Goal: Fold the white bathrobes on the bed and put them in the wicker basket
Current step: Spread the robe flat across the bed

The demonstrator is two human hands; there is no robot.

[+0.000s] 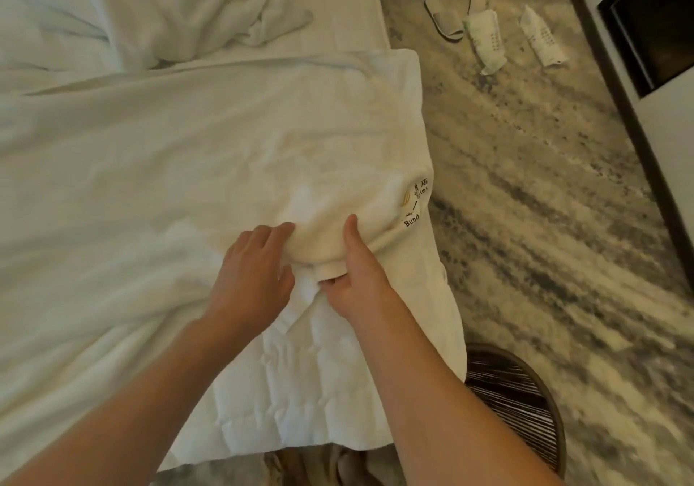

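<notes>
Your two bare forearms reach in from the bottom edge and meet over the near corner of the bed (pixel 94 192). Your left hand (pixel 255 271) lays its fingers over the thick folded edge of the white bathrobe (pixel 338 170), with the thumb tucked against the fold from below. Your right hand (pixel 356 279) pinches the same fold, thumb up on top and fingers curled beneath it. The two hands sit close together, almost touching. The bathrobe lies spread across the bed's right corner, its embroidered logo (pixel 417 204) facing up at the edge. A second bathrobe (pixel 210 5) lies crumpled farther up the bed. The wicker basket (pixel 525 403) stands on the patterned carpet (pixel 544 185) just beside the bed corner. White slippers (pixel 443 20) lie on the floor beyond.
</notes>
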